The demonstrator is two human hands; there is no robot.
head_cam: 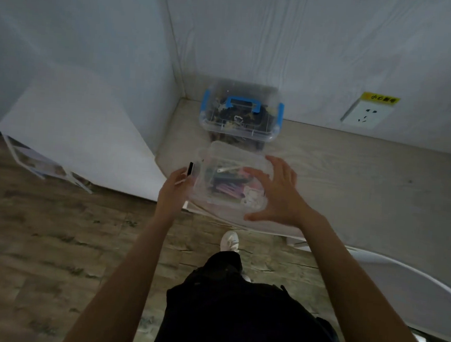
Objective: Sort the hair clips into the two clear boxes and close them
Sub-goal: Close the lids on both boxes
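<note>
Head view: two clear boxes sit mid-frame on the desk. The far box, blue-latched, is closed. The near box holds coloured clips, too many to count. The right hand, fingers spread, rests on its lid; the left hand pinches one black clip. Judgement: the lid should be lifted and this clip dropped in before pressing evenly to latch.
</note>
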